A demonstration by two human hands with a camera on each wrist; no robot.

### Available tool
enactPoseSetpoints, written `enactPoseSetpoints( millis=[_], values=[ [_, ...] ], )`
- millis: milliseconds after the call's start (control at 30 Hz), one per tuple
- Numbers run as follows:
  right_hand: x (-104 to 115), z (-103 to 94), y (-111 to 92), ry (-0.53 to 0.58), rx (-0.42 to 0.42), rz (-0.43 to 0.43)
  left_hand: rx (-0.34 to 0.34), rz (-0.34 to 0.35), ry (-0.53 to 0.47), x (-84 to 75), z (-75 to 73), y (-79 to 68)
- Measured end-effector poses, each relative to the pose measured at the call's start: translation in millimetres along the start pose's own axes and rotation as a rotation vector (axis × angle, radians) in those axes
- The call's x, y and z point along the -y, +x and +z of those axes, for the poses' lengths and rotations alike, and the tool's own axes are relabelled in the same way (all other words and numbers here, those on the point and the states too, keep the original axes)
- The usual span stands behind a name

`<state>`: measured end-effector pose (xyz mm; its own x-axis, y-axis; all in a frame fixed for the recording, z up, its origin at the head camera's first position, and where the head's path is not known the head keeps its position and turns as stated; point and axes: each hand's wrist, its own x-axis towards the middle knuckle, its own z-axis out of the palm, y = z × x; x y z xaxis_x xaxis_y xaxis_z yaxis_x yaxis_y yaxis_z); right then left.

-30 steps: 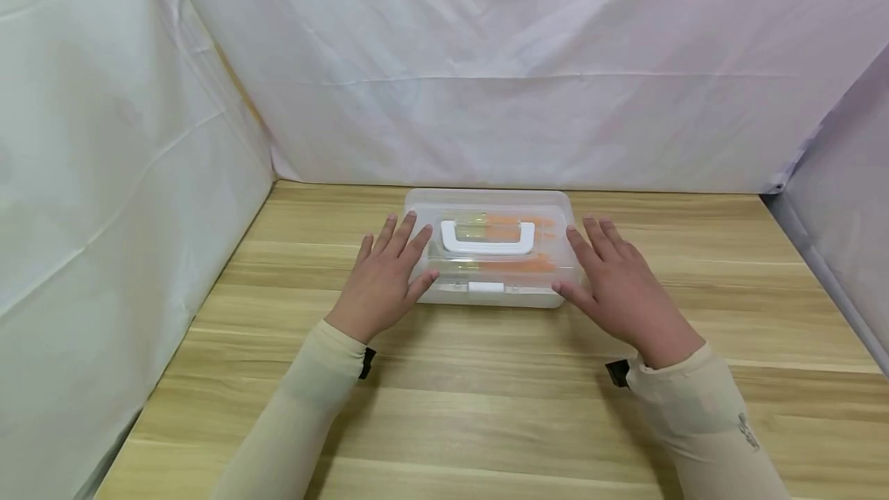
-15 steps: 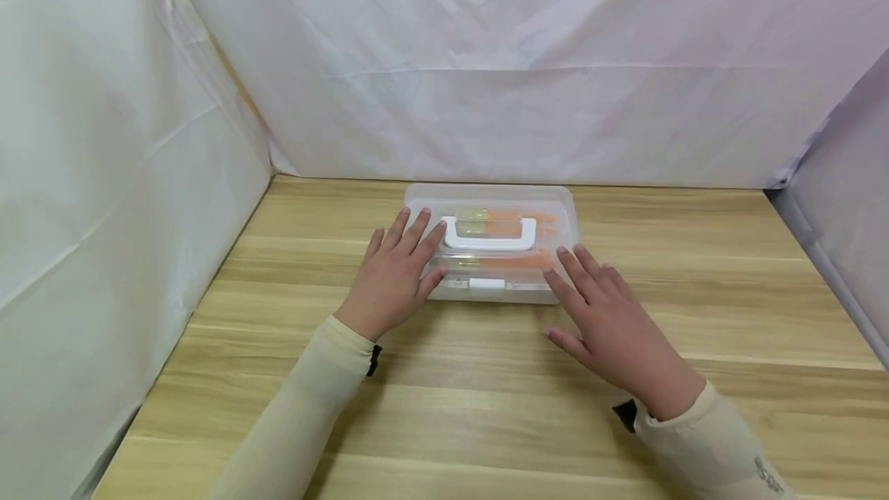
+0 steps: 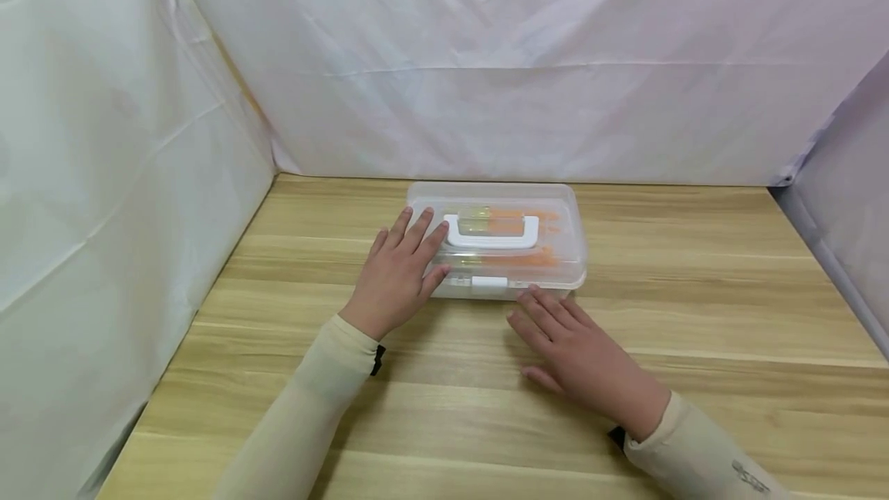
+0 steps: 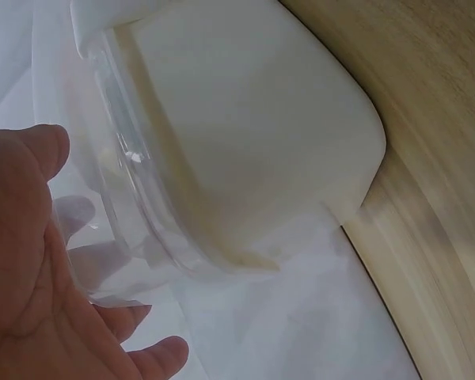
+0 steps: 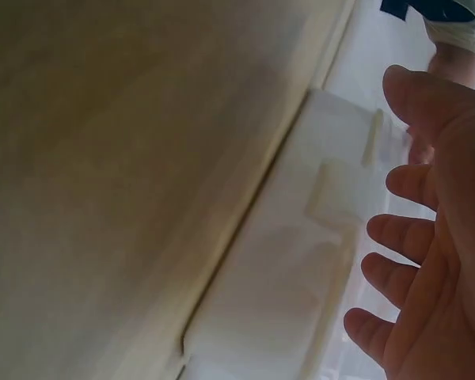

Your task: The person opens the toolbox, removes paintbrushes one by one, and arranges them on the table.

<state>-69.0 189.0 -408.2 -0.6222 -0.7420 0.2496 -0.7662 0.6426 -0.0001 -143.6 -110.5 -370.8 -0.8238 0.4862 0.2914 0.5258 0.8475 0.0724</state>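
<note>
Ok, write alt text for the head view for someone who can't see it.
A clear lidded plastic box with a white handle stands on a wooden table, orange and yellow things showing through. A person's left hand lies over the box's left side; the right hand is at its front, right of its white latch.

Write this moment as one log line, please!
box: on table | left hand: over its left end | right hand: at its front edge

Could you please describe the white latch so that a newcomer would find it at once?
On the wooden table stands a clear lidded box. Look at its near side, between the left hand and the right hand. The latch is the short, solid white block there; the other white part, the handle, is longer, U-shaped and on top.
</note>
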Motion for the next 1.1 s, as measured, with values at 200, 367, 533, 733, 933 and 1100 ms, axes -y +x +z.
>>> enactPoseSetpoints(
  millis=[200,367,533,733,933,1100],
  values=[
    [4,7.5,9,-0.012,0.032,-0.051,0.004,-0.009,-0.006,0.5,1.7,0.0],
    [6,8.0,15,0.107,0.049,-0.017,-0.002,-0.008,0.001,1.0,1.9,0.1],
    [8,9.0,18,0.362,0.066,0.07,-0.008,-0.001,0.012,1.4,2.9,1.2],
    [1,14.5,21,0.682,0.062,0.256,-0.003,-0.002,-0.001,1.4,4.0,1.5],
    [-4,20.9,27,0.993,-0.038,0.522,-0.001,-0.001,-0.01,1.3,3.2,1.8],
    [0,24.8,31,1.044,-0.093,0.606,0.001,-0.005,-0.013,0.7,2.8,2.0]
  ],
)
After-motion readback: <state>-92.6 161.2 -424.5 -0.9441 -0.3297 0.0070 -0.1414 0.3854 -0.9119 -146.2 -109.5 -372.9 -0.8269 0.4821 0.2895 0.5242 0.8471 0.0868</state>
